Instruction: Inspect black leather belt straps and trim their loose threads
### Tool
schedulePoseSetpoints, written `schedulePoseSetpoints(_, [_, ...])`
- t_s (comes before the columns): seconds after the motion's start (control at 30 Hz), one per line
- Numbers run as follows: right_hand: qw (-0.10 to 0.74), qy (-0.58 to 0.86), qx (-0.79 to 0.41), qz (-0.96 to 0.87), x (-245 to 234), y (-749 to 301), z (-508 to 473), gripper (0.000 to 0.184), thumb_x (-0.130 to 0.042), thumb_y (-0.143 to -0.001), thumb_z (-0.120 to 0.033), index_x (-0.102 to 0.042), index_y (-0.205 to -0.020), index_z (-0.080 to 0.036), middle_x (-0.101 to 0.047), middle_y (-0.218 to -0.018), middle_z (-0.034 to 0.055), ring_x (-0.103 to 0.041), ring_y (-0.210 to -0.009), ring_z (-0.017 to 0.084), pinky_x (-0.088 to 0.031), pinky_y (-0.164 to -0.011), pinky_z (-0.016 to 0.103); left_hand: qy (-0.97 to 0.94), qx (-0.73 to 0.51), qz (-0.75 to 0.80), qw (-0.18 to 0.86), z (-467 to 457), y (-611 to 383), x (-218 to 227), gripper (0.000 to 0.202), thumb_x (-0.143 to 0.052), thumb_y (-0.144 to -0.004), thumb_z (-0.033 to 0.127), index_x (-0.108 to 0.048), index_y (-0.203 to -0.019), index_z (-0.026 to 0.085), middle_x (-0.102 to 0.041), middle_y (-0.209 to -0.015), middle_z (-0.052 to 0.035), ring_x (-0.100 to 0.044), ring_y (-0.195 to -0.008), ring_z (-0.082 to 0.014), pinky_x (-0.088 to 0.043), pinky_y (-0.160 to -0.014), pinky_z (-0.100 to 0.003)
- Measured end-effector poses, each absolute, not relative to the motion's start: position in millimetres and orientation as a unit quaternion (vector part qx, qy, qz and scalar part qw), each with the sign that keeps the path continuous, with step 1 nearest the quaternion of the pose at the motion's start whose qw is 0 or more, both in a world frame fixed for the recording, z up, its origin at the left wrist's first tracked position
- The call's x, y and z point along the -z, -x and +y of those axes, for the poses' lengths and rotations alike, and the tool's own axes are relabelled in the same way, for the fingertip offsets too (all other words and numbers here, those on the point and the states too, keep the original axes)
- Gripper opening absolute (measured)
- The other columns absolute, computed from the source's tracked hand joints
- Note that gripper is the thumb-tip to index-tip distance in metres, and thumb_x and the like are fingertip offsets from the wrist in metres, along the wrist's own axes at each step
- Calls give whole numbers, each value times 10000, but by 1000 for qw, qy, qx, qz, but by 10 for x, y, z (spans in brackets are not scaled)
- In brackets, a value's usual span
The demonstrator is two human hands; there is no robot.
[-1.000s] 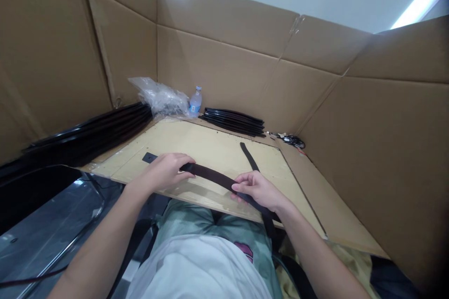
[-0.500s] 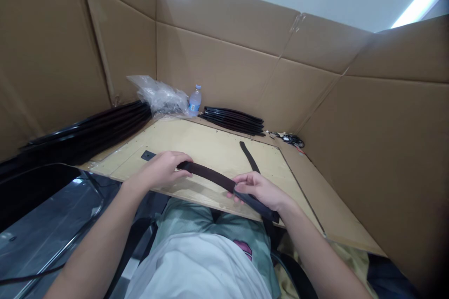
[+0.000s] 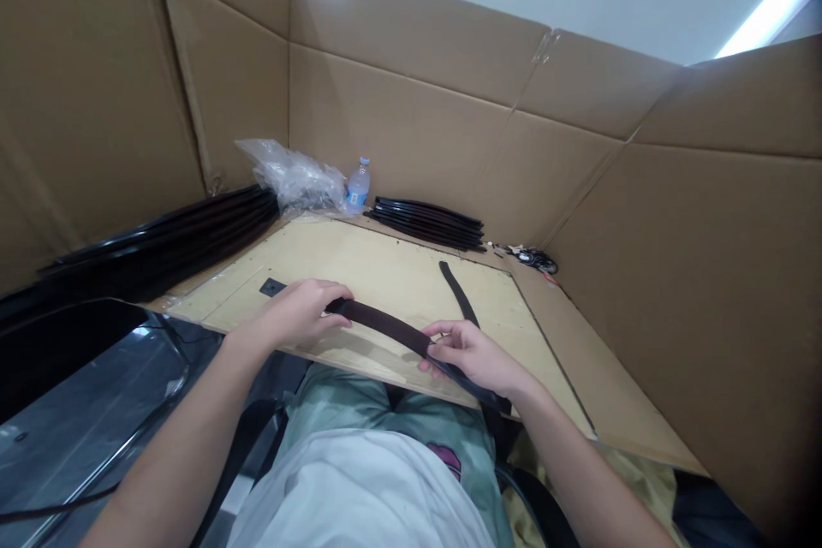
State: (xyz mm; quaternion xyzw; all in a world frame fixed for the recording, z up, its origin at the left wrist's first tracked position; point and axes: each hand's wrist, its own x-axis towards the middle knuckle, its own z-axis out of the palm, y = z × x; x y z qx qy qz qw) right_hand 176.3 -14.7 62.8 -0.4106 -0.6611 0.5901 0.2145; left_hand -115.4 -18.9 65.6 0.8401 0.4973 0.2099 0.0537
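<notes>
A long dark strap point(image 3: 385, 324) lies across the front of a pale wooden board point(image 3: 378, 261). My left hand point(image 3: 296, 312) lies palm down on the strap's left part, fingers curled over it, and the strap's flat end pokes out beyond the hand. My right hand point(image 3: 472, 353) pinches the strap further right, near the board's front edge. A second dark strip point(image 3: 457, 291) runs from behind my right hand toward the back of the board.
Cardboard walls point(image 3: 417, 103) enclose the board on three sides. A stack of black curved strips point(image 3: 429, 223), a small water bottle point(image 3: 358, 185) and a crumpled clear plastic bag point(image 3: 295, 180) sit at the back. Long black pieces point(image 3: 160, 244) lie at the left. Small hardware point(image 3: 533, 257) lies at the back right.
My right hand has slid slightly along the strap toward the board's front edge, keeping its pinch. My left hand has stayed on the strap.
</notes>
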Motion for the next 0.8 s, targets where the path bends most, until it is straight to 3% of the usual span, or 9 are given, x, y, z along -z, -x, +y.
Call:
schedulePoseSetpoints(0.23, [197,438,-522,-705,-525,-1748,-114,183,-522,-806,-324,-569,-875,-161,-628,-638,2,-498,-463,103,-402,-467,219,-836,-187,512,65,-137,1165,-578,287,-554,-784,381,-589,-1017,216,-644,-937,-54,-587,-867,-215,-414,-773,-297])
schedulePoseSetpoints(0.37, [211,443,-438,-753,-545,-1656,-145,193,-624,-680,-209,-623,-866,-157,-652,-729,5,-556,-561,120,-419,-526,211,-835,-215,506,-27,-135,937,-510,288,-622,-742,359,-585,-957,170,-609,-939,-85,-534,-942,-249,-348,-880,-376])
schedulePoseSetpoints(0.53, [221,427,-386,-787,-498,-1534,-183,203,-594,-641,-129,-654,-833,-155,-650,-687,-10,-583,-603,134,-413,-517,196,-892,-216,397,-32,-174,555,-402,253,-562,-805,344,-565,-996,178,-582,-919,-71,-511,-932,-221,-363,-846,-348])
schedulePoseSetpoints(0.7, [246,483,-341,-768,-411,-1705,-97,327,-631,-701,-278,-614,-1005,-158,-684,-780,39,-636,-700,173,-478,-609,238,-906,-204,370,-31,-139,442,-239,244,-504,-845,354,-556,-1008,179,-576,-920,-66,-519,-896,-200,-389,-791,-307])
schedulePoseSetpoints(0.8, [267,602,-157,-736,-414,-1971,11,303,-639,-702,-317,-629,-960,-159,-690,-862,82,-643,-797,218,-476,-705,296,-907,-203,368,-35,-106,451,-174,285,-480,-848,402,-558,-1003,176,-578,-910,-70,-523,-888,-203,-391,-785,-306])
